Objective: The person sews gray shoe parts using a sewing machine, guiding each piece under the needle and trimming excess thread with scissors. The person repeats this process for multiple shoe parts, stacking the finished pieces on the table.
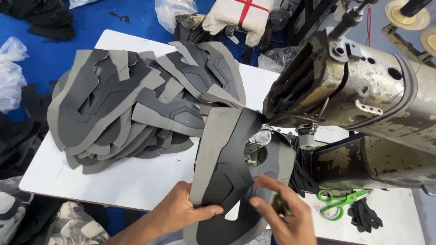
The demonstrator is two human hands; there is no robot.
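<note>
Single head-worn view, looking steeply down, close over white table (136, 181), sewing machine (363, 90) at right
</note>
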